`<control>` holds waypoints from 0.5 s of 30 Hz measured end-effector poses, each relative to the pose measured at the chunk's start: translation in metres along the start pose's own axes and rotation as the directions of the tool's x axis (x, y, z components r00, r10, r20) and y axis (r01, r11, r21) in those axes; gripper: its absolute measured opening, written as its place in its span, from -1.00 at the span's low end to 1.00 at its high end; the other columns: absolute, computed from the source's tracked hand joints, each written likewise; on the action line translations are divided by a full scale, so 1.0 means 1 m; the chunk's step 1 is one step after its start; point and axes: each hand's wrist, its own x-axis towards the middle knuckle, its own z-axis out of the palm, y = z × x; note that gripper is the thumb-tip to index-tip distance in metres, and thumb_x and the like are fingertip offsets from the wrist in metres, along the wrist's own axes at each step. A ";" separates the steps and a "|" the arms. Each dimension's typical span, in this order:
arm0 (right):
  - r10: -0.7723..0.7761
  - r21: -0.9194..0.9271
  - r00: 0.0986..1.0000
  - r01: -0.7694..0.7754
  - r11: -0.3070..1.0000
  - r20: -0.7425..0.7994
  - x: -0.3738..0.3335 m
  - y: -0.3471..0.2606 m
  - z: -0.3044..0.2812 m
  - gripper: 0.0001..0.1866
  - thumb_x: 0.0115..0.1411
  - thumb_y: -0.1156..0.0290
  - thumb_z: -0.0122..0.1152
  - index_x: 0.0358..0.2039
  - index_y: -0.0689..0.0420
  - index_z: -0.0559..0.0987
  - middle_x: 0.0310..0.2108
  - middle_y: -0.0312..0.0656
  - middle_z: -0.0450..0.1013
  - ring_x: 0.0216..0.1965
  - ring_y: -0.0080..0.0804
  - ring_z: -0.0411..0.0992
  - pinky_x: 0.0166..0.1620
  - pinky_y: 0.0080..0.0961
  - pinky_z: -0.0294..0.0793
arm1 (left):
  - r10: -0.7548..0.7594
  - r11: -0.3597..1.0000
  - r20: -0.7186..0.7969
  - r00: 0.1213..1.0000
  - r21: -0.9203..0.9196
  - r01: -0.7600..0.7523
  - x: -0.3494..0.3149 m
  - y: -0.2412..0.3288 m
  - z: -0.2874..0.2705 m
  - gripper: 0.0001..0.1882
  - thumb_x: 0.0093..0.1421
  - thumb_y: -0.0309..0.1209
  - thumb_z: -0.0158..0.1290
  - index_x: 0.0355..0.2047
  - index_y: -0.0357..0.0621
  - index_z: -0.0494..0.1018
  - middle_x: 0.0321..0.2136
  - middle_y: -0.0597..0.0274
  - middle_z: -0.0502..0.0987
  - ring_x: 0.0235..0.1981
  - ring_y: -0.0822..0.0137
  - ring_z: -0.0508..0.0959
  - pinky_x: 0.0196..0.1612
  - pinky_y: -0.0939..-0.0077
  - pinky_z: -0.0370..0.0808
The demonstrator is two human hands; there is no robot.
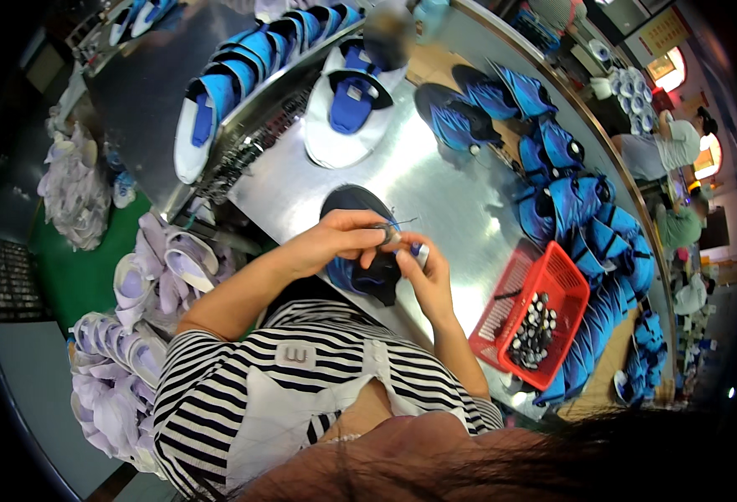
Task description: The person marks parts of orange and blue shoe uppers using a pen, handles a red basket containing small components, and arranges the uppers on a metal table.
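We look down on one metal table [456, 188], where one dark shoe [353, 198] lies directly beneath our hands. Its long axis runs from the far side toward our body, the near end slanting a little right. Our left hand [343, 238] crosses above its middle; our right hand [429, 280] stands over its right side, so the left is nearer its centre. We have the left thumb and finger pinched on one small round piece [387, 235]; the right fingers curl in close beside it, but we cannot tell what they grip.

Counting down in size, we see one pile of blue uppers [582, 197] on the right, too overlapped to number; two white-soled shoes [353, 113] at the far side; a red basket [571, 280], perhaps with another beneath; its discs [531, 335], dozens; one thread [403, 221] above the shoe.
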 end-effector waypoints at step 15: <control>-0.512 -0.635 0.856 0.358 0.684 -0.069 -0.011 -0.006 0.012 -0.68 0.22 0.58 0.15 0.00 0.29 0.48 -0.15 0.01 0.55 -0.26 -0.32 0.56 -0.30 -0.46 0.55 | 0.167 0.966 -0.331 0.929 -0.134 -0.222 0.047 -0.028 -0.032 -0.84 0.28 -0.39 0.05 -0.24 -0.25 0.48 -0.47 0.34 0.47 -0.51 0.60 0.42 -0.50 0.75 0.32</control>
